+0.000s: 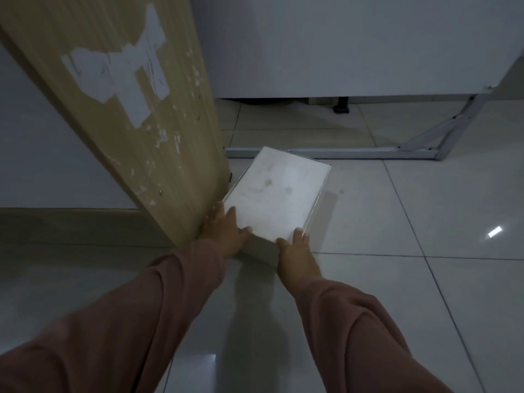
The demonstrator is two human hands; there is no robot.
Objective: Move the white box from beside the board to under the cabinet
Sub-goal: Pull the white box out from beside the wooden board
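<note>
A flat white box (276,192) with a smudged top stands on the tiled floor, right beside the foot of a leaning tan wooden board (136,109). My left hand (222,231) grips its near left corner, fingers on top, wedged between box and board. My right hand (296,255) holds the near right corner, with the thumb over the top edge. Both arms wear pinkish-brown sleeves. A white cabinet (354,43) stands behind, with a dark gap beneath it (283,100).
A grey metal frame (368,153) lies along the floor just beyond the box, with diagonal struts rising at right. A black foot (341,108) shows under the cabinet. Glossy floor tiles (425,222) spread to the right and toward me.
</note>
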